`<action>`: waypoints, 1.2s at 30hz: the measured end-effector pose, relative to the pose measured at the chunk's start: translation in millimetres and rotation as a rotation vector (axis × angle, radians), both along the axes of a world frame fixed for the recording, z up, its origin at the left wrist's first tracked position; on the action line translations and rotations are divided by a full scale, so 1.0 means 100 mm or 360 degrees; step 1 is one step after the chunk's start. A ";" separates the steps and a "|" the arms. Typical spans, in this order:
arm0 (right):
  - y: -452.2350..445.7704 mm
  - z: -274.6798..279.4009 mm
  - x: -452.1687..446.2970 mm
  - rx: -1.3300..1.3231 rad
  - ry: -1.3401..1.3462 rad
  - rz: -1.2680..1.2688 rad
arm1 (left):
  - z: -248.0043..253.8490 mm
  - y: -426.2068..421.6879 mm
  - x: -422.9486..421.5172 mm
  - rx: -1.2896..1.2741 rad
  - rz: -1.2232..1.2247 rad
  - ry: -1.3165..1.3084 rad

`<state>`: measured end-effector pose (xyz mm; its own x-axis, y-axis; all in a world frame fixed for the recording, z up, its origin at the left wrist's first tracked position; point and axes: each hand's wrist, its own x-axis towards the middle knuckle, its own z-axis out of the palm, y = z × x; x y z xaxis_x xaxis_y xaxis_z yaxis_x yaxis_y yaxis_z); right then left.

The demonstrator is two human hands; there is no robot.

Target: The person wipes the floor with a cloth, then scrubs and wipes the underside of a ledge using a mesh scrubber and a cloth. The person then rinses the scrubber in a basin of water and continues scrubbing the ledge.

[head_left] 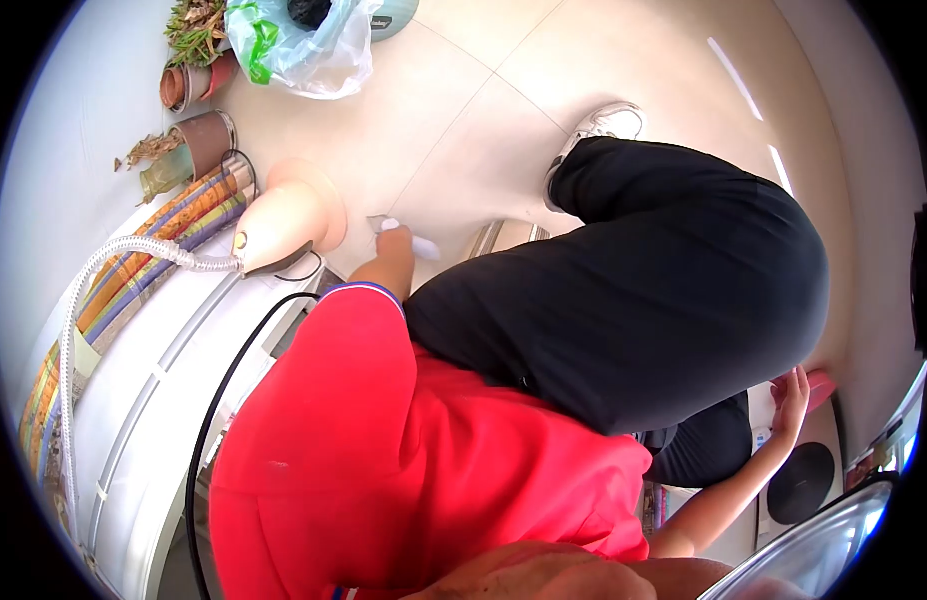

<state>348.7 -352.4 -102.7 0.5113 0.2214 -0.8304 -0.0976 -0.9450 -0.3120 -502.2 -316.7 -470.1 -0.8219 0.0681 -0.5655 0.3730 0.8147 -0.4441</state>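
Observation:
My left hand (394, 238) reaches down to the tiled floor beside my bent leg. Its fingers are closed on a white cloth (423, 247), which looks like a tissue and is blurred. A small grey patch (376, 221) shows on the floor by the fingertips. On the far side of my black-trousered knee, my right hand (791, 402) has its fingers extended beside a red object (819, 388). Whether they touch it is unclear, and what kind of object it is cannot be made out.
A peach-coloured rounded appliance (288, 218) with a braided hose (133, 245) stands left. Behind it are plant pots (205, 138) and a bin lined with a clear bag (333, 60). A black cable (223, 400) hangs beside the white cabinet (173, 400). A white box with a black disc (801, 484) stands right.

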 end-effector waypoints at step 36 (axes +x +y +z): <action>0.61 0.33 -0.31 0.0119 -0.0219 0.0490 | 2.07 4.01 0.57 0.1843 0.1210 -0.1820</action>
